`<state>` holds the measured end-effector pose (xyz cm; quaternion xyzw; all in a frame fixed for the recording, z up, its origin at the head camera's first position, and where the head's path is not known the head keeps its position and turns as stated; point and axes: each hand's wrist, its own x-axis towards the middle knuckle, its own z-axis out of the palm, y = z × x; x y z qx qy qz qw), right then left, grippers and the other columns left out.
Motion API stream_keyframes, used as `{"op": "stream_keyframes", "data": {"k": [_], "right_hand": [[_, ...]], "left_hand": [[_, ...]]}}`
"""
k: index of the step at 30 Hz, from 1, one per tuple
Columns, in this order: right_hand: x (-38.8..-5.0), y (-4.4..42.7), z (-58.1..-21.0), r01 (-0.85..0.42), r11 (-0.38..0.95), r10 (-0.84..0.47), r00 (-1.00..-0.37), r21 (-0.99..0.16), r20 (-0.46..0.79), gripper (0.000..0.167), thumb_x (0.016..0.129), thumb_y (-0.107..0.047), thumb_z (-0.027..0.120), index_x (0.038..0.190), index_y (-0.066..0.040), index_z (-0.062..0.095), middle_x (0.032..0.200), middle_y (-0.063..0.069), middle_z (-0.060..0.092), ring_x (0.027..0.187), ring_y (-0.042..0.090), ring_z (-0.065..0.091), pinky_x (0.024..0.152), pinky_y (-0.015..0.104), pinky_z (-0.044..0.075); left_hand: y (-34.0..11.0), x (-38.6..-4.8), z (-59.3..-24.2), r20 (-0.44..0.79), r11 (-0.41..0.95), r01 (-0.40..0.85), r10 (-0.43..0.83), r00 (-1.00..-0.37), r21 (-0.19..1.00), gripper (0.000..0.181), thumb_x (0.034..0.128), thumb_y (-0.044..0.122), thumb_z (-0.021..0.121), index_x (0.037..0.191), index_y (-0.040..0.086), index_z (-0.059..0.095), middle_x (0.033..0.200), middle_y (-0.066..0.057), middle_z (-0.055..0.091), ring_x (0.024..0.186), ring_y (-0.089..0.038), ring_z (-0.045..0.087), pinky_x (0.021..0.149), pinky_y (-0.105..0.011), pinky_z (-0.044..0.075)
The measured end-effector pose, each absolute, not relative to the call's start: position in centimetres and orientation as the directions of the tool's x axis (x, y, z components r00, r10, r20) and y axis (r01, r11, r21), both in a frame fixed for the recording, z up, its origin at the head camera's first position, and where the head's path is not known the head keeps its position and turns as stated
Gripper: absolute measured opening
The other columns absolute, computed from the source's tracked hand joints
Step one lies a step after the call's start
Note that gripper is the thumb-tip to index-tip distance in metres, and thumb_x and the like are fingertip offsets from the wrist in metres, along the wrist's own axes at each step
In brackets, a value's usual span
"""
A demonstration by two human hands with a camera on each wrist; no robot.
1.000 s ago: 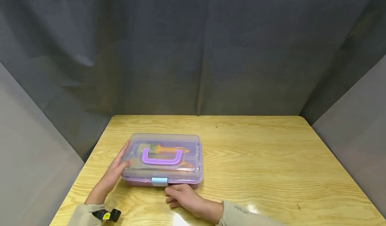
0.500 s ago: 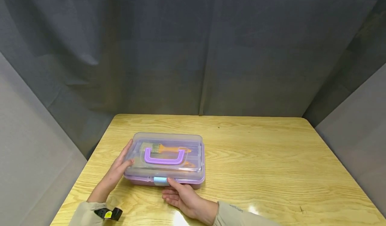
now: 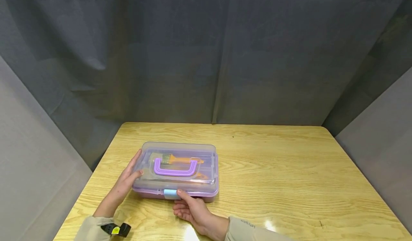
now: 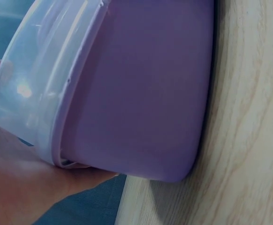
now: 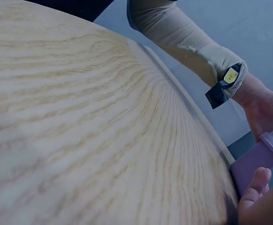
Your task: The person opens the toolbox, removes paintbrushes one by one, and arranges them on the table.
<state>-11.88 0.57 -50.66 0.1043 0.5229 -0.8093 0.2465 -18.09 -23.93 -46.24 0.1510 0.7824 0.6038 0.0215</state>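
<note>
A purple box (image 3: 206, 198) with a clear, closed lid (image 3: 180, 148) stands on the table's left half. Through the lid shows an orange-handled brush (image 3: 183, 160); a purple handle (image 3: 175, 173) lies on top. My left hand (image 3: 120, 187) rests against the box's left end, thumb on the lid; in the left wrist view the hand (image 4: 28, 183) lies along the lid's edge. My right hand (image 3: 199, 214) is at the front, its thumb on the light blue latch (image 3: 170, 193) and its other fingers loosely bent below. The right wrist view shows its thumb (image 5: 258, 185) beside the box (image 5: 254, 166).
The wooden table (image 3: 289, 173) extends right of the box. A dark curtain (image 3: 173, 55) hangs behind it, with grey panels at the left (image 3: 35, 155) and right (image 3: 383, 137). A black strap with a yellow tag (image 3: 116, 230) is on the left sleeve.
My right thumb has moved up from below the latch onto it, and the other fingers have spread lower. My left hand keeps its place on the box. The head view has shifted slightly.
</note>
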Motion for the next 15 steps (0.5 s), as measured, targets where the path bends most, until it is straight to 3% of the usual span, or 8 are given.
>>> {"op": "stream_keyframes", "data": {"k": [7,15], "right_hand": [[-11.7,1.0,-50.8,0.491,-0.317,-0.275,-0.866,-0.811,-0.417,0.063,0.084,-0.047,0.065,0.101,0.013,0.061,0.073,0.006,0.064,0.061,0.01,0.063,0.059,0.019,0.053],[-12.0,1.7,-49.6,0.493,-0.315,-0.355,-0.854,-0.811,-0.381,0.061,0.085,-0.051,0.063,0.091,0.01,0.063,0.069,0.007,0.066,0.056,0.009,0.063,0.056,0.02,0.054]], "left_hand": [[-23.6,-18.1,-46.5,0.153,0.211,0.214,0.275,-0.949,0.954,0.068,0.0948,0.006,0.044,0.153,0.01,0.01,0.157,-0.017,0.001,0.141,-0.038,-0.007,0.105,-0.067,-0.005],[-23.2,-18.5,-46.4,0.155,0.24,0.224,0.274,-0.949,0.945,0.067,0.095,0.006,0.044,0.153,0.01,0.01,0.157,-0.017,0.001,0.141,-0.039,-0.006,0.106,-0.067,-0.004]]}}
